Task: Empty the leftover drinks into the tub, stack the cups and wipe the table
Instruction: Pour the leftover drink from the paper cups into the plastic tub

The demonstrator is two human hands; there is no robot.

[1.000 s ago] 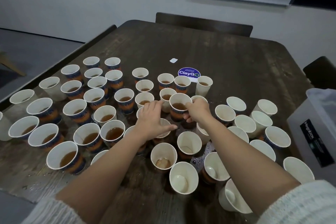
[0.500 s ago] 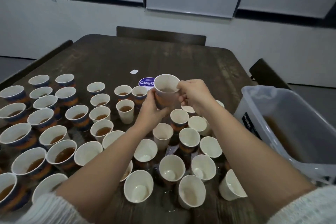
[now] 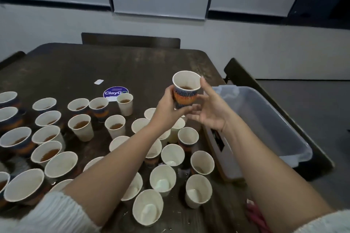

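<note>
- Head view, hands: the left hand (image 3: 166, 108) grips the patterned cup (image 3: 185, 91) round its lower wall, holding it upright in the air above the right part of the table (image 3: 132, 66). The right hand (image 3: 210, 111) is spread, fingers straight, just beside the cup's right side; whether a fingertip touches the rim I cannot tell.
- Head view, task's thing: the cup holds a little brown drink low down. It hangs just left of the clear tub (image 3: 280, 130), which stands at the table's right edge.
- Handling, as a judgement: thin paper, light, easily crushed, likely damp outside. Best held round the mid wall with gentle pressure and tipped slowly over the tub's rim so nothing splashes.
- Head view, surface: dark worn wood, wet-looking between the near cups. Filled cups (image 3: 81, 126) crowd the left side; emptied cups (image 3: 162, 178) stand near and centre, not yet stacked. A round purple sticker (image 3: 113, 92) lies farther back.
- Head view, room: pale wall with grey panels, a dark chair back (image 3: 130, 39) at the far edge, another chair at right, grey floor.
</note>
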